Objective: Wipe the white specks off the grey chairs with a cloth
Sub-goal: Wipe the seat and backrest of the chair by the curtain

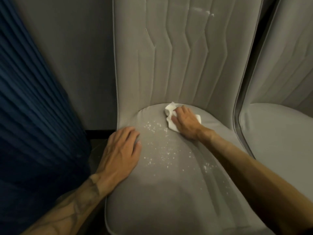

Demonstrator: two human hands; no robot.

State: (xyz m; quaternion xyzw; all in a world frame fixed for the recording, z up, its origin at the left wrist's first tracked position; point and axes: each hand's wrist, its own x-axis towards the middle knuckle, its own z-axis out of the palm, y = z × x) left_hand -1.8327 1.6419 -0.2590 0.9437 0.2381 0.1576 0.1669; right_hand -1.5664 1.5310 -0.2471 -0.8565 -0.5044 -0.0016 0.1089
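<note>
A grey upholstered chair (169, 197) fills the middle of the view, seat towards me and stitched backrest upright behind it. White specks (159, 146) are scattered over the middle of the seat, and a faint smear of them (202, 11) shows high on the backrest. My right hand (184, 122) presses a crumpled white cloth (170, 110) flat on the seat's rear, close to the backrest. My left hand (121, 155) lies palm down on the seat's left edge with fingers spread, holding nothing.
A second grey chair (277, 133) stands directly to the right, nearly touching the first. Dark blue pleated fabric (33, 107) hangs on the left. A grey wall (76, 56) is behind, with dark floor in the gap below.
</note>
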